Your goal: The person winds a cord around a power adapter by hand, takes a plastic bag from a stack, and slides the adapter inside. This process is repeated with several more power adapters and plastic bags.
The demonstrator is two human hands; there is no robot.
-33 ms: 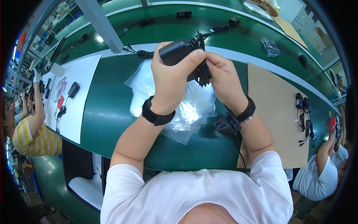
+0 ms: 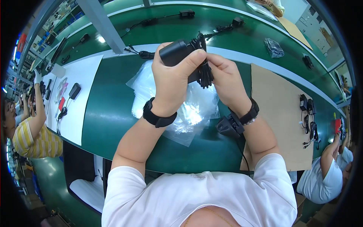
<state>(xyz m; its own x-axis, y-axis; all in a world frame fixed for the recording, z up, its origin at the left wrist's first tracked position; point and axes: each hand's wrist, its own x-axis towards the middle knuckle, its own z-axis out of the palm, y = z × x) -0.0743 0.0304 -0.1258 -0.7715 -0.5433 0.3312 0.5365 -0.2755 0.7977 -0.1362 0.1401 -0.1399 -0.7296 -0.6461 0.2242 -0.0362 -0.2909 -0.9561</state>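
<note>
Desk: long green desk (image 2: 109, 113) with a pale strip running along its far side.
Packages: heap of clear plastic bags (image 2: 189, 109) at the centre, under the hands; one dark bagged item (image 2: 274, 47) far right.
Sheets: white mat (image 2: 81, 94) at left; brown cardboard sheet (image 2: 280, 113) at right, with black adapters (image 2: 308, 109) on its right edge.
Left hand (image 2: 174, 83): fingers closed around a black power adapter (image 2: 176, 53), held above the bags.
Right hand (image 2: 225, 81): fingertips pinched on the bundled black cord (image 2: 204, 68) just beside the adapter.
Change: nothing differs from the earlier frame; both grips match.
Neighbours: person in a striped yellow shirt (image 2: 32, 140) at left, another in white (image 2: 325, 181) at right.
</note>
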